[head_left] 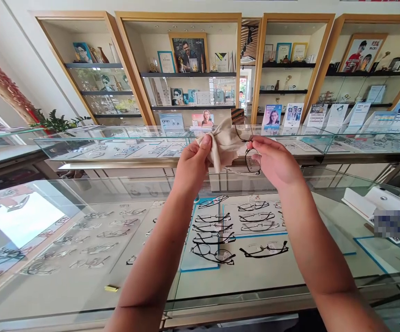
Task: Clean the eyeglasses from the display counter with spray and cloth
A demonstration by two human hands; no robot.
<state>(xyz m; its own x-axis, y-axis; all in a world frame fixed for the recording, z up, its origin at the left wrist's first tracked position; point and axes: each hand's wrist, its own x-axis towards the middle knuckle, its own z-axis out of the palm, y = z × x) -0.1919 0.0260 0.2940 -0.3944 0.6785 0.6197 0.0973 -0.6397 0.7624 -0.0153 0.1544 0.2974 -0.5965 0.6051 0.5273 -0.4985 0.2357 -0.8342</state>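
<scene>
My left hand (196, 163) is closed on a beige cloth (217, 146), with the thumb pressed on top of it. The cloth hangs in loose folds and lies against the upper part of a pair of thin dark-rimmed glasses (253, 161). My right hand (276, 161) pinches these glasses near the middle of the frame. One lens points up, the other hangs lower. Both hands are raised above a glass counter. Below them, several pairs of glasses (214, 237) lie in rows on a blue-edged tray (200, 266).
The glass display counter (144, 281) spans the front, with more glasses at its left. A white box (381, 203) stands at the right. Behind are a second glass counter (134, 161), upright cards (272, 117) and wooden shelves (186, 18). A small yellow object (111, 288) lies front left.
</scene>
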